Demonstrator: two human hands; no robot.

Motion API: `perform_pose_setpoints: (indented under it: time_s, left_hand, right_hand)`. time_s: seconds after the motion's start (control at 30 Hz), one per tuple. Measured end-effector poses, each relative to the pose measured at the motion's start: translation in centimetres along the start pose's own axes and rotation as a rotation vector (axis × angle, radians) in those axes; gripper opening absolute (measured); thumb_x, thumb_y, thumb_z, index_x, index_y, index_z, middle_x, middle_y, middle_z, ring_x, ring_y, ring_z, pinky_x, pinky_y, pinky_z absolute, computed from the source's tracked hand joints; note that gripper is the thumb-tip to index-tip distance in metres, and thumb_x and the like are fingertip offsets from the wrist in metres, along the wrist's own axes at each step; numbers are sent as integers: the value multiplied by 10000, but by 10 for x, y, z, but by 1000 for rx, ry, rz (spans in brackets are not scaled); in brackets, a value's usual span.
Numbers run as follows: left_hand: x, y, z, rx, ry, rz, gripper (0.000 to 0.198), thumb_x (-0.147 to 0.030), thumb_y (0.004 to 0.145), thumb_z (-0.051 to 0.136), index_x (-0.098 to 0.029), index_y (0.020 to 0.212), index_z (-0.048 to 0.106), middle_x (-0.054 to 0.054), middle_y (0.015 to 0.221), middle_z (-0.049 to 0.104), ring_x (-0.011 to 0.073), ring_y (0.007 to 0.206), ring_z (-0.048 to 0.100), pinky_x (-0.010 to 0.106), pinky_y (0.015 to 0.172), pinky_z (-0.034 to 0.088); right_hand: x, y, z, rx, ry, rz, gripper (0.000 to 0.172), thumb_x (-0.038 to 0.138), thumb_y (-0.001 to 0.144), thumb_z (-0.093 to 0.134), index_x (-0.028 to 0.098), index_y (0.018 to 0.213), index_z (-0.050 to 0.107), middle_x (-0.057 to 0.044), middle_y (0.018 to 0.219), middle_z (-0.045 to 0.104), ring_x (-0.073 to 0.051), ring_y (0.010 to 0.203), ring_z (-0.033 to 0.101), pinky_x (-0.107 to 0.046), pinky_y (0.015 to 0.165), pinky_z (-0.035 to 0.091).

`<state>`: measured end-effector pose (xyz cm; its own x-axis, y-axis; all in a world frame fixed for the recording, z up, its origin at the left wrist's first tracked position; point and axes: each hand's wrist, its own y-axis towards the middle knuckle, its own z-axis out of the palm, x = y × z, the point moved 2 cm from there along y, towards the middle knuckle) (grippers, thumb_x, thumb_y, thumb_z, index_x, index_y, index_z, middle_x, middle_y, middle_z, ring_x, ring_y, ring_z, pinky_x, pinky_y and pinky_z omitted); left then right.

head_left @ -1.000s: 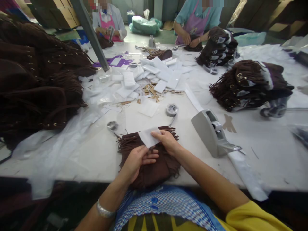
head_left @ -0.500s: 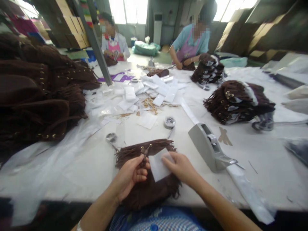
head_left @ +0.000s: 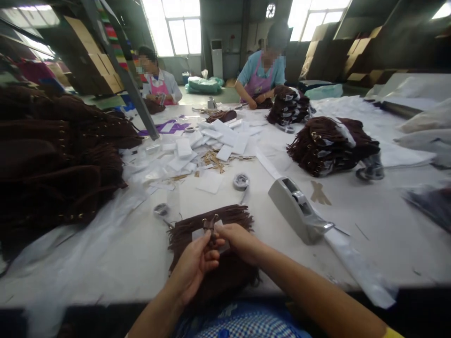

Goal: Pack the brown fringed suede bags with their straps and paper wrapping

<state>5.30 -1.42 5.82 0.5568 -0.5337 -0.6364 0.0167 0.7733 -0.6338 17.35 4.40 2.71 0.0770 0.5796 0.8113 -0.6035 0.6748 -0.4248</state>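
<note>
The fringed bag (head_left: pixel 211 253) lies flat at the near edge of the counter (head_left: pixel 369 211), just left of the tape dispenser (head_left: pixel 296 209). We judge it soft and limp, brown suede that sags and folds when lifted. It looks light enough for one hand, and its loose fringe would likely snag or tangle. The firmest place to take hold looks to be the small metal buckle (head_left: pixel 210 222) and its strap at the top middle, or else the body of the bag rather than the fringe.

Our left hand (head_left: pixel 195 265) pinches that strap between thumb and forefinger, just under the buckle. Our right hand (head_left: pixel 239 241) has its fingers pressed together on a white slip (head_left: pixel 197 233), thin and easily creased, at the same spot.

Beyond the dispenser's left side a tape roll (head_left: pixel 241 181) rests on the counter. A heap of finished bags (head_left: pixel 331 145) sits behind the dispenser.

Half a second ago the slip lay broad and open under our right hand. Now it is mostly covered, and the two hands have closed in together at the buckle.
</note>
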Motion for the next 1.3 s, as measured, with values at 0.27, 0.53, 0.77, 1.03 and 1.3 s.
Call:
perform_pose_setpoints:
  time_s: [0.27,0.53,0.77,1.03,1.3]
  left_hand:
    - [31,4,-4,0,147,21,315,-403,942,580,-98,1006,627,145,983,705,79,500,618,159,412,516]
    - [37,-6,-19,-42,436,108,547,-640,831,613,-98,897,645,124,820,702,148,526,645,236,455,550]
    - [26,-34,-52,-449,544,463,564,-601,724,746,-178,1076,624,82,992,708,237,930,684,283,712,581]
    - [32,-14,-19,-286,480,450,395,-484,803,721,-168,1029,649,56,978,725,212,906,673,271,793,517]
    - [30,-7,-20,-334,503,540,319,-409,812,726,-180,1024,655,47,980,716,202,902,653,258,793,496]
  right_hand:
    - [-18,3,-3,-104,228,26,432,556,746,736,139,744,625,10,636,552,-107,584,484,-237,573,406]
    - [-19,-3,-3,-80,205,-25,413,477,643,853,125,769,677,5,652,629,-100,571,526,-227,565,404]
    - [-24,-10,-2,29,300,46,415,447,670,851,116,895,740,-68,796,726,-180,728,665,-336,825,517]
    - [-36,-21,3,-27,301,-38,408,492,662,848,125,809,747,-57,748,706,-179,714,634,-307,742,494]
    - [-39,-25,-1,17,350,-122,412,547,849,670,159,963,754,-94,947,719,-210,837,653,-336,791,504]
